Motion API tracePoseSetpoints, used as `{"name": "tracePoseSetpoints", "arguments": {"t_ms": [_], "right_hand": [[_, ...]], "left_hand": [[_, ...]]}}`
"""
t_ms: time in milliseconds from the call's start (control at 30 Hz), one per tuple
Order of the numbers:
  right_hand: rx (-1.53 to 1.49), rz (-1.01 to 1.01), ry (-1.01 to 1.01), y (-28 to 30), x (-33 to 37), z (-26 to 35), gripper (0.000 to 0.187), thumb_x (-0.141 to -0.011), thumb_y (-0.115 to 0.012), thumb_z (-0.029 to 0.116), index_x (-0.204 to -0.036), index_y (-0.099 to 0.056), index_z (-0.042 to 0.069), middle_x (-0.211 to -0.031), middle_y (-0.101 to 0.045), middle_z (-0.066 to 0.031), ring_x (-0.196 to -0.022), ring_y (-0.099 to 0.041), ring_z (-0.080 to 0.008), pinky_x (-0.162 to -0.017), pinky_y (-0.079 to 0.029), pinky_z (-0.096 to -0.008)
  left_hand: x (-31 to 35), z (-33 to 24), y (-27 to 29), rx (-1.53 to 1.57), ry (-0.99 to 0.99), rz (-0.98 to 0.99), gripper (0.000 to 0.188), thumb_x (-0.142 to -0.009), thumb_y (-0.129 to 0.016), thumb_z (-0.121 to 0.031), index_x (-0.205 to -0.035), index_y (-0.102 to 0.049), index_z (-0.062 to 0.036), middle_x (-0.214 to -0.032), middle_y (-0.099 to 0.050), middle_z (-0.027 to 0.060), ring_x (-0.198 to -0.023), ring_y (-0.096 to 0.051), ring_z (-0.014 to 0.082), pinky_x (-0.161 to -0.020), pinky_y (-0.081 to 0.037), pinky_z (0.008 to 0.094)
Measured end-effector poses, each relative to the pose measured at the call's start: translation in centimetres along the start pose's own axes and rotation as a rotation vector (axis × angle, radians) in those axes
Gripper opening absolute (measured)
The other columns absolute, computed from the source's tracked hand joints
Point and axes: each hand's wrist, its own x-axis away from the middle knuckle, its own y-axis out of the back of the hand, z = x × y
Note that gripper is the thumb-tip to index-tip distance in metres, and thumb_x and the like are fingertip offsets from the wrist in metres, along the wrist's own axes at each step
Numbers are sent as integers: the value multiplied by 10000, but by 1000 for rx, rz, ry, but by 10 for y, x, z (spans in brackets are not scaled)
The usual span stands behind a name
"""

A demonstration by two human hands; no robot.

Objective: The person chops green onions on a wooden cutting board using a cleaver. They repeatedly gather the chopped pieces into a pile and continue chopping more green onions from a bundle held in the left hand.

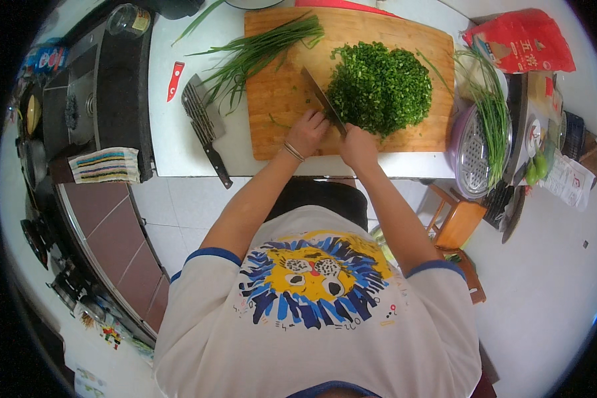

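Observation:
My right hand point(359, 147) is closed round the handle of a kitchen knife point(322, 95). Its dark blade points away and to the left over a wooden cutting board point(282, 109). Just left of the blade, my left hand point(307, 132) has its fingers curled together; whether they touch the blade or hold something is hidden. A large heap of finely chopped green chives point(381, 89) lies right of the blade. Uncut chives point(265, 50) rest across the board's far left corner, their ends hanging over onto the white counter.
Left of the board lie a slotted black-handled knife point(204, 126) and a small red-handled knife point(175, 81). A purple-rimmed colander point(474, 156) with long chives stands at the right, near a red bag point(521, 41). A striped cloth point(105, 166) hangs by the sink at left.

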Motion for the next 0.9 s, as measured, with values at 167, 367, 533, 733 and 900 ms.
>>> {"name": "tracePoseSetpoints", "arguments": {"t_ms": [167, 367, 533, 733, 900], "right_hand": [[-6, -80, 6, -12, -7, 0, 173, -780, -531, 113, -921, -583, 26, -767, -623, -245, -765, -607, -427, -677, -489, -489], [-261, -194, 111, -7, -5, -19, 150, -820, -535, 150, -877, -552, 12, -740, -597, -255, -730, -575, -446, -653, -455, -515], [-138, -125, 111, 4, 16, -22, 159, -822, -537, 155, -873, -565, 8, -754, -602, -254, -735, -582, -440, -661, -457, -514], [-24, -60, 59, 4, 15, -14, 146, -819, -522, 144, -877, -586, 27, -766, -612, -243, -753, -591, -430, -674, -467, -506], [49, -20, 14, 1, -3, 3, 155, -804, -523, 129, -911, -591, 40, -788, -621, -242, -766, -600, -426, -690, -482, -494]], "left_hand": [[7, -4, 4, -35, -26, -25, 228, -667, -554, -72, -876, -618, -8, -913, -561, 125, -925, -539, 294, -774, -499, 347], [-2, -2, 10, -27, -79, 15, 283, -669, -551, -63, -930, -631, 11, -949, -561, 117, -923, -540, 274, -778, -498, 330], [-3, -1, 0, -22, -87, -20, 281, -679, -546, -60, -938, -619, 19, -950, -557, 114, -901, -538, 259, -765, -495, 315], [-1, 2, 1, -23, -81, 11, 248, -681, -546, -69, -909, -604, 11, -930, -555, 121, -905, -537, 275, -769, -491, 337], [1, 5, 2, 16, -34, 73, 214, -677, -547, -77, -871, -590, 4, -921, -559, 134, -895, -542, 295, -790, -487, 355]]}}
